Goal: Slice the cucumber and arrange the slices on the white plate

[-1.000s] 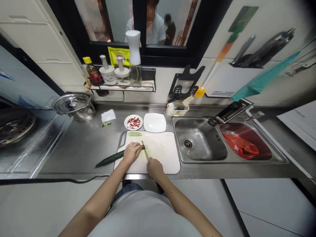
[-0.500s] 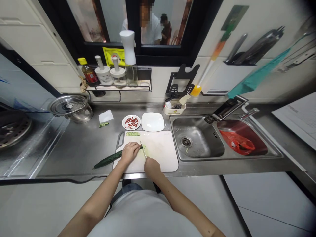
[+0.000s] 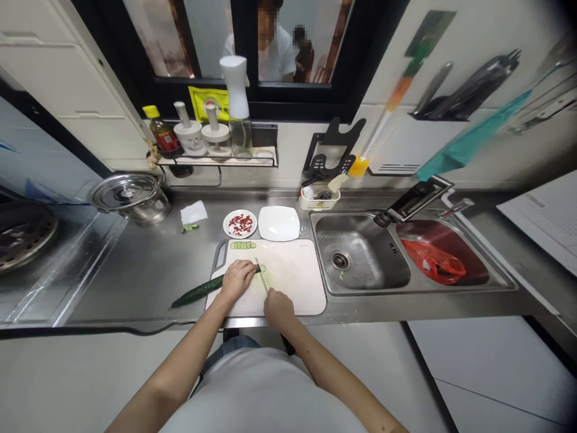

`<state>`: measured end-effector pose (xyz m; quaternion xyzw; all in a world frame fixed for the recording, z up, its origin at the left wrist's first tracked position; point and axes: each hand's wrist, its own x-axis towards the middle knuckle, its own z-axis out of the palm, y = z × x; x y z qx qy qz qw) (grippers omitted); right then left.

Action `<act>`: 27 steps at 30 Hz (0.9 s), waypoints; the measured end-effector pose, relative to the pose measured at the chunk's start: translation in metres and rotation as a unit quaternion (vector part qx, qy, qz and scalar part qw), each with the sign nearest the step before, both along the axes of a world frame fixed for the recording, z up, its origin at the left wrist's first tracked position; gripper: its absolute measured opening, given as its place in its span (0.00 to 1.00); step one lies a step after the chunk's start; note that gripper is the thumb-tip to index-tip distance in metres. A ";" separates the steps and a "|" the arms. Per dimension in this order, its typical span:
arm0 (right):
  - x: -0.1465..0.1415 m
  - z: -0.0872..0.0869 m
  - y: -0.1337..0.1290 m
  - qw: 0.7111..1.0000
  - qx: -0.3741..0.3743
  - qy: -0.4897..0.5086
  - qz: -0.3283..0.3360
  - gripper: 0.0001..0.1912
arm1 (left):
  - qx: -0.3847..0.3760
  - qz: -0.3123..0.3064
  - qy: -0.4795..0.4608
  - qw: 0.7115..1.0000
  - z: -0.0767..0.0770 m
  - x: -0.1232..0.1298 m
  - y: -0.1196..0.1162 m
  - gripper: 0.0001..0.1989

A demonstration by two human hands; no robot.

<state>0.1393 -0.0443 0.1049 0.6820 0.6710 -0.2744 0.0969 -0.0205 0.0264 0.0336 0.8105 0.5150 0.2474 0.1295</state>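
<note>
A long dark green cucumber lies slanted across the left edge of the white cutting board. My left hand grips its right end, fingers curled over it. In my right hand is a knife, its blade standing at the cut end of the cucumber. One thin slice rests just right of the blade. A row of overlapping cucumber slices lies near the board's top left corner. Behind the board are a white plate of chopped red pieces and a bare white plate.
The double sink adjoins the board on the right, with a red bag in its far basin. A lidded steel pot, a white paper and green scraps are at left. Bottles stand on a wall rack.
Hardly anything differs. My right hand and the knife have shifted very slightly; my left hand stays on the cucumber.
</note>
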 end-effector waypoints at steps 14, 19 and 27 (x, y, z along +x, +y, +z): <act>-0.006 0.009 0.022 1.000 -0.007 0.008 0.007 0.16 | -0.002 -0.003 0.006 1.000 0.005 0.001 -0.003 0.11; 0.001 0.015 0.010 1.000 -0.016 0.002 0.021 0.17 | 0.003 0.002 0.014 1.000 0.006 0.001 -0.005 0.11; 0.017 0.012 -0.020 1.000 -0.016 -0.002 0.024 0.17 | -0.003 0.008 0.013 1.000 0.007 0.002 -0.005 0.11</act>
